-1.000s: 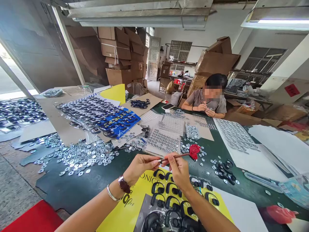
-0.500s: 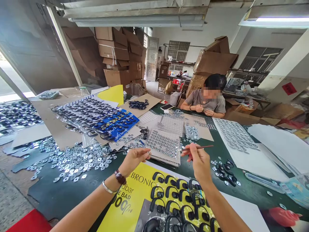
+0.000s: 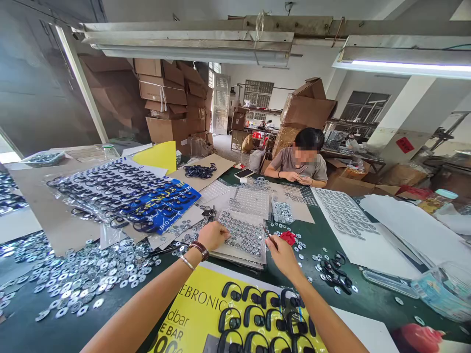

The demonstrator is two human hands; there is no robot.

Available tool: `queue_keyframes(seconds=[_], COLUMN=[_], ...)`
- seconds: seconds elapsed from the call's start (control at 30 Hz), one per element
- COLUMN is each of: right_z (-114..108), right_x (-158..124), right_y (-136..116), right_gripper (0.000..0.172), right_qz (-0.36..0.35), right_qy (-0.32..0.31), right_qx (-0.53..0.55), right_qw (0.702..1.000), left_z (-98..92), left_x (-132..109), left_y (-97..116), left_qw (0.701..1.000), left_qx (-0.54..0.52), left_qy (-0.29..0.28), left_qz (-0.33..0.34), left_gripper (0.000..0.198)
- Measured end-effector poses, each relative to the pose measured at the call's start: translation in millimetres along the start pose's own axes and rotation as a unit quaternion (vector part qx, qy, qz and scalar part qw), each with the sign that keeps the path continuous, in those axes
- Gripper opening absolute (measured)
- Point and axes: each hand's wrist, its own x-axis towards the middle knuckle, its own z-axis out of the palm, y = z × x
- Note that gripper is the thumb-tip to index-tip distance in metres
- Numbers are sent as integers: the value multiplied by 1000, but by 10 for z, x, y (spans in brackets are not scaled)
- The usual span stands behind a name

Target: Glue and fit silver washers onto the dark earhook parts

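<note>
My left hand [image 3: 214,236] is closed in a pinch at the left edge of a sheet of small round metallic pieces [image 3: 245,233] set in rows. Whatever its fingertips hold is too small to make out. On the sheet's right side, my right hand [image 3: 281,254] is closed around a thin brown stick [image 3: 272,240], mostly hidden by the fingers, which points toward the sheet. Below both hands, black ear-hook-shaped parts [image 3: 254,316] lie in rows on a yellow printed board [image 3: 184,299]. A small red item [image 3: 288,239] lies just beyond my right hand.
Loose silver discs [image 3: 88,274] cover the table's left side. Dark hooks lie on a blue printed sheet [image 3: 165,206]. A clear box of small parts [image 3: 282,212] stands behind the sheet. Black parts [image 3: 336,272] lie at right. Across the table, a person [image 3: 301,164] works with both hands.
My left hand has come to the sheet's left edge. My right hand has moved lower and left, and its stick has turned from lying nearly level. The camera view has shifted.
</note>
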Motion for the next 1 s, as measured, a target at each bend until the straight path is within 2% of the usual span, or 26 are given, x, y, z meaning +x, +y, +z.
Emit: queue_keyframes(seconds=[0.1, 0.2, 0.37, 0.53, 0.8, 1.0], right_z=[95, 152, 174, 187, 97, 12], right_x=[150, 274, 324, 305, 242, 312], right_y=[48, 68, 50, -25, -256, -254], right_gripper=[29, 33, 35, 33, 28, 24], right_qz=[42, 75, 106, 105, 134, 140], right_qy=[1, -5, -27, -46, -8, 32], right_qx=[-26, -53, -104, -159, -189, -174], right_qw=[999, 996, 988, 981, 973, 974], left_z=[-28, -99, -147, -91, -181, -245], left_x=[-33, -17, -15, -8, 93, 324], left_y=[-19, -138, -316, -272, -256, -319], left_qw=[998, 994, 992, 991, 996, 989], left_qx=[35, 63, 88, 87, 38, 13], left_qy=[43, 86, 66, 74, 43, 74], left_qz=[1, -37, -62, -68, -70, -125], left_gripper=[29, 34, 30, 27, 22, 24])
